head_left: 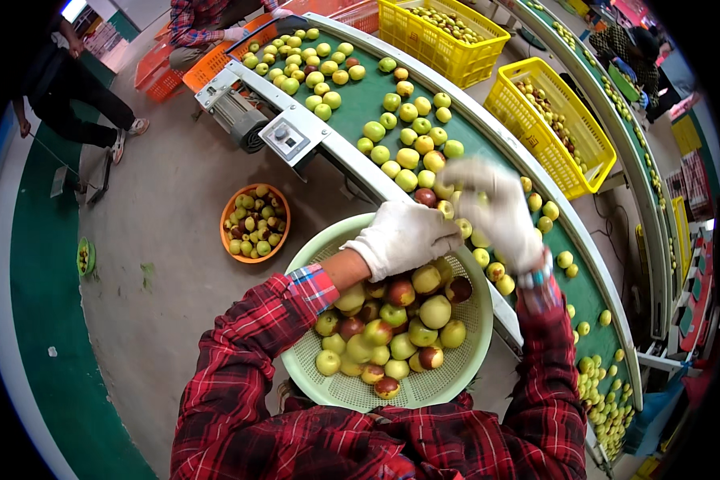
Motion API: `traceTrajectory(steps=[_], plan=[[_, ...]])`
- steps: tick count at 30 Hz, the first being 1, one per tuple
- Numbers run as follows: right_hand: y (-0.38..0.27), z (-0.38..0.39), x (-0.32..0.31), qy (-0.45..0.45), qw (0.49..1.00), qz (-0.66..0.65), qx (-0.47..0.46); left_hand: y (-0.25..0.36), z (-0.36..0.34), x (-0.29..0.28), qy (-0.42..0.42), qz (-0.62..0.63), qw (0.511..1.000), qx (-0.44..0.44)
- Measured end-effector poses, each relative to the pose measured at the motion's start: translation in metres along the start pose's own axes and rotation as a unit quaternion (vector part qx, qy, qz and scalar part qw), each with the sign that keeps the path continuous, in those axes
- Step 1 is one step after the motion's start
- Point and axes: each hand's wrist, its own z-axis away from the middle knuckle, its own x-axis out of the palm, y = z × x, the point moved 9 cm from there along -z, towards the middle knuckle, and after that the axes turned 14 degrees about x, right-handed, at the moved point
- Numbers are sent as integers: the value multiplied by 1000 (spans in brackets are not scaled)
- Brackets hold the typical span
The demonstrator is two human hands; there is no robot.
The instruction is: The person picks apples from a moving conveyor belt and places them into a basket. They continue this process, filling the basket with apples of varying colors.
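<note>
My left hand [404,240], in a white glove, is over the back rim of a pale green plastic basket [312,384], its fingers curled together; what they hold is hidden. The basket holds several round yellow, green and red-brown fruits [396,336]. My right hand [492,208], also gloved, is motion-blurred above the green curved conveyor belt [480,176], just right of my left hand; I cannot tell what it holds. Similar fruits [408,160] lie spread along the belt around both hands.
An orange bowl of fruit [252,224] stands on the floor. Yellow crates [548,128] line the belt's far side beside a second conveyor [648,160]. A motor and switch box [284,136] are on the near frame. Other people [76,88] stand or work at upper left and right.
</note>
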Motion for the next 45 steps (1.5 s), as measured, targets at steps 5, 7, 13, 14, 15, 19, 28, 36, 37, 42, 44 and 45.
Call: traceTrajectory(steps=[5,7,13,14,15,19,28,36,37,42,44,45], plan=[[71,-174,3,162,951,257,-66,1,-2,-7,34,14,999,31],[108,-231,20,121,926,356,18,0,-3,-8,40,16,998,35],[184,-310,40,-11,869,480,117,-3,-6,-6,34,21,999,10],[182,-316,53,-5,870,480,110,-6,-3,-7,34,17,999,-2],[181,-320,64,2,871,480,105,-9,0,-7,34,13,999,-12],[213,-312,14,46,883,448,131,-5,-11,-8,34,-1,999,24],[216,-216,-39,54,980,-67,179,1,-5,-11,107,0,992,60],[95,-113,112,-53,903,426,-1,11,2,-13,113,-14,991,68],[92,-111,115,-68,886,458,23,11,3,-13,108,-12,992,65],[116,-117,114,-103,843,520,88,12,3,-15,89,-17,995,51],[95,-104,98,-72,881,464,52,5,10,-12,84,-16,996,35],[109,-106,79,-21,905,407,119,2,12,-12,82,-15,996,27]])
